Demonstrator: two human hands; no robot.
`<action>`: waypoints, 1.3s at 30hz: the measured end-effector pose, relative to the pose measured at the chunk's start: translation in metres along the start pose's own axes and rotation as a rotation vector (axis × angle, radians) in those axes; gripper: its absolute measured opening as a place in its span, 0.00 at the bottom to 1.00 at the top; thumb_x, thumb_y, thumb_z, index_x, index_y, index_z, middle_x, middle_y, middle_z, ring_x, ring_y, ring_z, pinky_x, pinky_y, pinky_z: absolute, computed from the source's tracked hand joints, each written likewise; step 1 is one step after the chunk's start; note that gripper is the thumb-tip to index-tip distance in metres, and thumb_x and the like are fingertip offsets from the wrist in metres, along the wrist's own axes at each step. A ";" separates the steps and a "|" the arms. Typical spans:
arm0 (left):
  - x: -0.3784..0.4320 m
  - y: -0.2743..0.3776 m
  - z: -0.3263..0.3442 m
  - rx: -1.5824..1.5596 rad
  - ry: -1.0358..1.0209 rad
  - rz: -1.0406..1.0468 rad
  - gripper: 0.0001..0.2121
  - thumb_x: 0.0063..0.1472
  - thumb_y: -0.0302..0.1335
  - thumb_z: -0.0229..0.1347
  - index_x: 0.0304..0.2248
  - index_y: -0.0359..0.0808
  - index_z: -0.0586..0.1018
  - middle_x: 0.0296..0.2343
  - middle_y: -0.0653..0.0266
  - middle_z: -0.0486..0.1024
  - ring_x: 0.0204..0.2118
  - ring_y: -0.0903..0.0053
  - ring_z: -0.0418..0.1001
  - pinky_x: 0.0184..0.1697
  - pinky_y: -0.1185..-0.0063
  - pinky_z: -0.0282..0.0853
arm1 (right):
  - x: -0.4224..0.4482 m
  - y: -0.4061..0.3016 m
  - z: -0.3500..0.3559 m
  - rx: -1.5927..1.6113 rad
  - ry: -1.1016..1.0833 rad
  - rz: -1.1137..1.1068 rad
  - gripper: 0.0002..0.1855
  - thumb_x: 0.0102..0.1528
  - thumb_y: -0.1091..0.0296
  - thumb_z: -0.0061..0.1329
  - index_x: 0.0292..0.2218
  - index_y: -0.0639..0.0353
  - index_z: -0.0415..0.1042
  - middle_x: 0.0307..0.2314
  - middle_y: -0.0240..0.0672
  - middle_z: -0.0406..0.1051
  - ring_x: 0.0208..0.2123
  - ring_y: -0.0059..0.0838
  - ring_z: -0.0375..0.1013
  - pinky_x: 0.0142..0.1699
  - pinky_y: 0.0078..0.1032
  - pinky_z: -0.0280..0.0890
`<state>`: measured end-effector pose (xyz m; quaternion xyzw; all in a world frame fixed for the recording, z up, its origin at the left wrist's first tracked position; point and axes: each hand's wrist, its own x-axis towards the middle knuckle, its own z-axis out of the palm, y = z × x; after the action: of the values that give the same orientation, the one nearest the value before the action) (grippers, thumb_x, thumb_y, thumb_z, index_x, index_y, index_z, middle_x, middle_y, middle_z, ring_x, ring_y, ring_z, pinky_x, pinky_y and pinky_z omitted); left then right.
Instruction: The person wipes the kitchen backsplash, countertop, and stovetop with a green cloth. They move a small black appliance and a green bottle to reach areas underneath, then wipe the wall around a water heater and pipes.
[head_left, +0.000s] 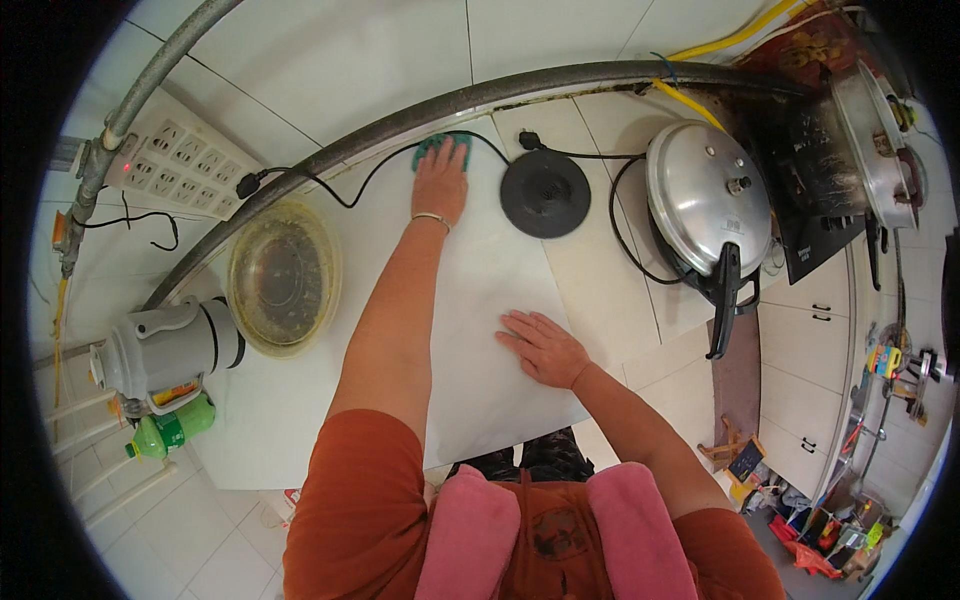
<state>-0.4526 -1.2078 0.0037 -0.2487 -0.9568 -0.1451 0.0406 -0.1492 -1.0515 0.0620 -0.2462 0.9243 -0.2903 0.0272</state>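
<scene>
My left hand (441, 178) is stretched far forward and presses a green cloth (463, 146) against the white tabletop (480, 285), near the wall. Most of the cloth is hidden under the fingers. A black cord passes over the cloth by my fingertips. My right hand (546, 349) rests palm down on the same top, fingers slightly spread, holding nothing. Right of my left hand lies a round black electric heating plate (546, 193). To its left, a yellowish translucent basin (285, 281) rests on the tabletop.
A pressure cooker (709, 195) stands right, its black handle pointing towards me. Beyond it is a black cooktop (814, 244) with a metal pot (874, 150). A grey vacuum jug (172, 345) and green bottle (176, 426) are at left. A power strip (180, 161) and pipe (420, 112) line the wall.
</scene>
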 end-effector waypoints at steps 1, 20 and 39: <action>0.000 -0.007 -0.002 0.007 -0.005 -0.033 0.24 0.64 0.31 0.48 0.59 0.41 0.64 0.62 0.59 0.56 0.62 0.54 0.55 0.65 0.61 0.49 | 0.000 0.000 0.000 -0.004 -0.001 0.002 0.30 0.50 0.72 0.50 0.56 0.52 0.66 0.59 0.38 0.60 0.60 0.38 0.60 0.64 0.39 0.56; -0.156 -0.034 -0.033 0.079 0.017 -0.365 0.26 0.67 0.31 0.44 0.63 0.37 0.57 0.64 0.52 0.49 0.63 0.47 0.50 0.66 0.58 0.45 | -0.003 0.004 0.002 0.009 -0.002 -0.025 0.29 0.51 0.73 0.49 0.55 0.57 0.66 0.58 0.40 0.59 0.61 0.40 0.57 0.65 0.40 0.53; -0.185 0.102 -0.066 -0.757 -0.168 0.053 0.20 0.66 0.26 0.45 0.56 0.38 0.69 0.58 0.52 0.63 0.59 0.55 0.61 0.61 0.68 0.58 | -0.012 -0.002 -0.004 0.284 0.437 0.073 0.23 0.47 0.77 0.53 0.47 0.61 0.70 0.48 0.47 0.65 0.52 0.50 0.64 0.57 0.41 0.60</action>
<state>-0.2410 -1.2279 0.0656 -0.2817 -0.8289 -0.4658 -0.1290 -0.1383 -1.0457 0.0652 -0.1377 0.8666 -0.4622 -0.1284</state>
